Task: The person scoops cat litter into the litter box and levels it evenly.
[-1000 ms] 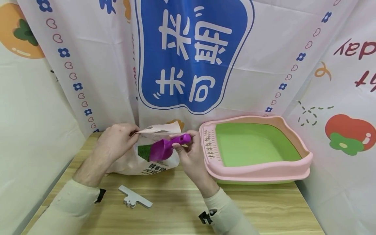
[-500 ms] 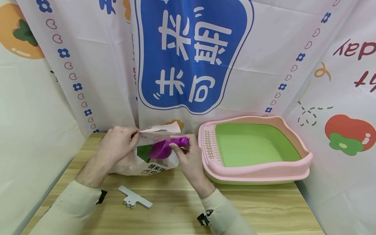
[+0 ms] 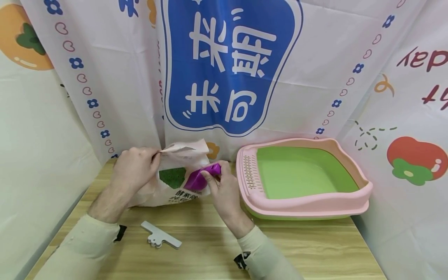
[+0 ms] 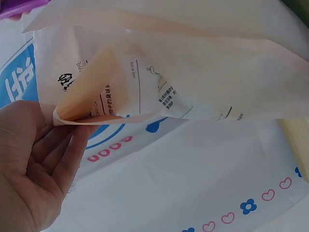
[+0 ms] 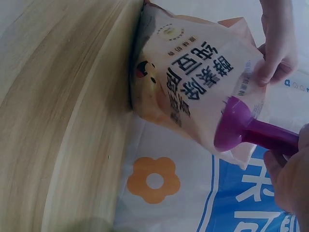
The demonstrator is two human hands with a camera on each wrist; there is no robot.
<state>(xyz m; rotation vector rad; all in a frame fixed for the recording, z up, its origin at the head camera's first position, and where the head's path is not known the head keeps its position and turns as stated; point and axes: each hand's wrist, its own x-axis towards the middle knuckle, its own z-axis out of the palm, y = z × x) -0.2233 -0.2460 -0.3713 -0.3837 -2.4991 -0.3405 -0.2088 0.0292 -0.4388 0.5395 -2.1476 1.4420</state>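
My left hand pinches the upper edge of a pale pink litter bag and holds its mouth apart. In the left wrist view the bag's folded rim spreads out from the fingertips. Green granules show in the bag. My right hand grips a purple scoop by its handle. The scoop's bowl is tilted down toward the granules, at the near right side of the bag's mouth. In the right wrist view the scoop overlaps the bag's printed front.
A pink-rimmed litter box with a green base stands right of the bag, close to my right hand. A grey bag clip lies on the wooden table in front of the bag. A printed cloth hangs behind.
The right hand has shifted slightly left, and the scoop's bowl has turned over to point down. The bag's top edge has moved left with my left hand, showing more granules.
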